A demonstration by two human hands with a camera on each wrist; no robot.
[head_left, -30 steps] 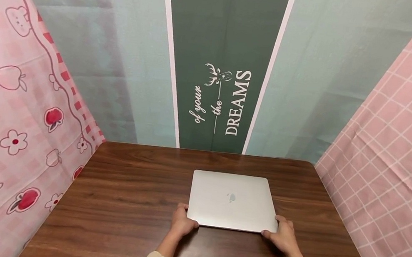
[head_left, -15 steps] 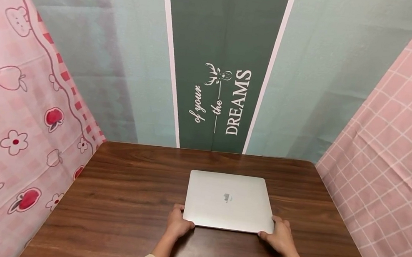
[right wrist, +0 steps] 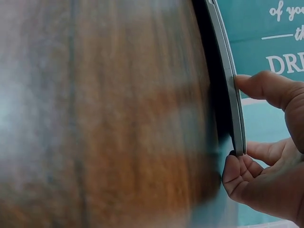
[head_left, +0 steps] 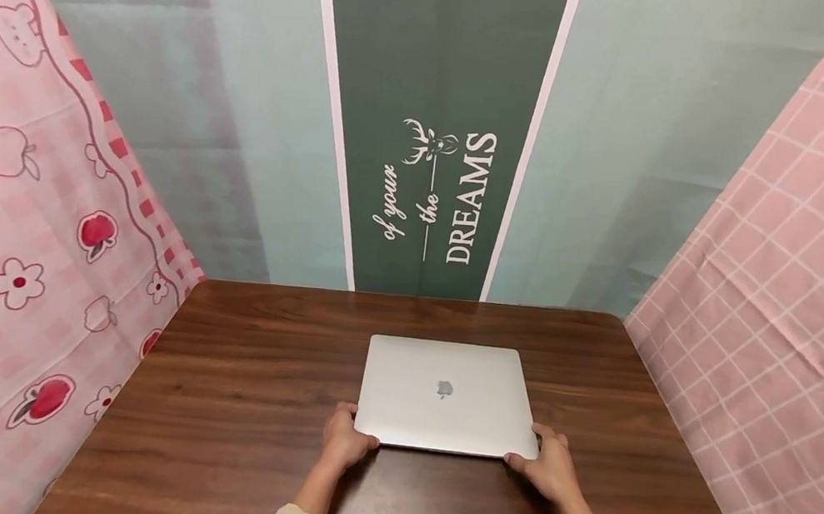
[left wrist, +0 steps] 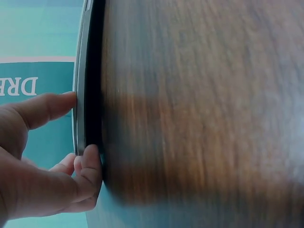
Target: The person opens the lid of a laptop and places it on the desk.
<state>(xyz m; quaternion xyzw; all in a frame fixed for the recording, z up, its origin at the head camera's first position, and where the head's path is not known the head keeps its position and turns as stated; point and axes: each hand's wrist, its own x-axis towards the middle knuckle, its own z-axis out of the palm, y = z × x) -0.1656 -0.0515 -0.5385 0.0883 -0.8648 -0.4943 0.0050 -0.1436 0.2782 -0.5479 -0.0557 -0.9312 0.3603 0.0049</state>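
Note:
A closed silver laptop (head_left: 441, 415) with an apple logo on its lid lies over the brown table in the head view. My left hand (head_left: 348, 439) grips its near left corner, thumb on the front edge and fingers along the side. At the near right corner, my right hand (head_left: 548, 466) holds it the same way. In the left wrist view the thumb of the left hand (left wrist: 47, 152) presses the laptop edge (left wrist: 81, 114), with fingertips curled at the corner. The right wrist view has the right hand (right wrist: 273, 147) pinching the laptop edge (right wrist: 232, 104), a dark strip between it and the wood.
The wooden table (head_left: 253, 408) extends around the laptop on all sides. Behind it hangs a green curtain (head_left: 441, 51) with white lettering. Pink patterned cloth (head_left: 27, 191) borders the left side, and pink checked cloth (head_left: 776, 312) the right.
The laptop has shifted slightly to the left with both hands holding its near corners throughout. The head view has also moved a little.

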